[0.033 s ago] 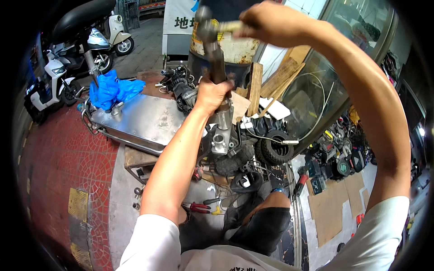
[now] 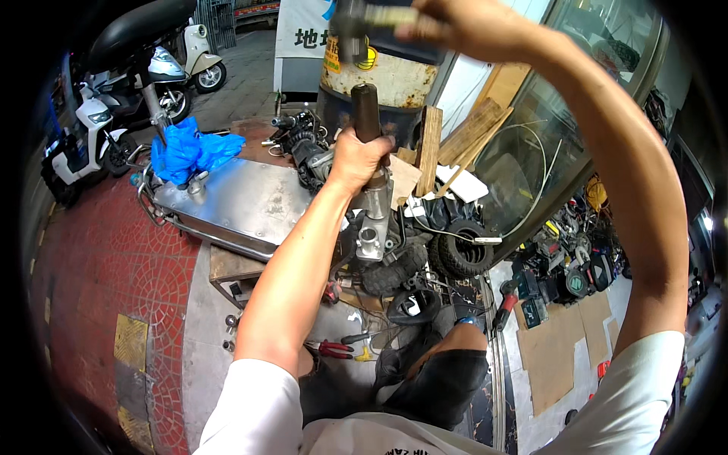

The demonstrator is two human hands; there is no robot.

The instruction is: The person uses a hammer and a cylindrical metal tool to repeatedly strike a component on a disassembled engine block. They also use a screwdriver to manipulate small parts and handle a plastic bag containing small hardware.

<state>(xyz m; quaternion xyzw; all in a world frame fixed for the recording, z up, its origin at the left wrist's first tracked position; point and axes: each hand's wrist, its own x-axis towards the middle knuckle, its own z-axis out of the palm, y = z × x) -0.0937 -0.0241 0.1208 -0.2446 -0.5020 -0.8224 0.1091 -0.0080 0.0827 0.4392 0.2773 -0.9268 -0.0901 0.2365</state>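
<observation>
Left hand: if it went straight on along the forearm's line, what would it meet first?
The left hand is closed around a dark metal tube; past that, probably the rusty drum, though the depth between them is unclear.

A dull metal bar (image 2: pixel 365 110) at 12 o'clock fronts a painted, rust-roughened drum (image 2: pixel 409 80). Shiny, smooth metal covers a box (image 2: pixel 246 189) near 9 o'clock; a glossy, crinkled plastic bag (image 2: pixel 186 152) gleams at 10, rough wooden planks (image 2: pixel 429 152) at 1, matt rubber tyres (image 2: pixel 442 252) past 3.
</observation>
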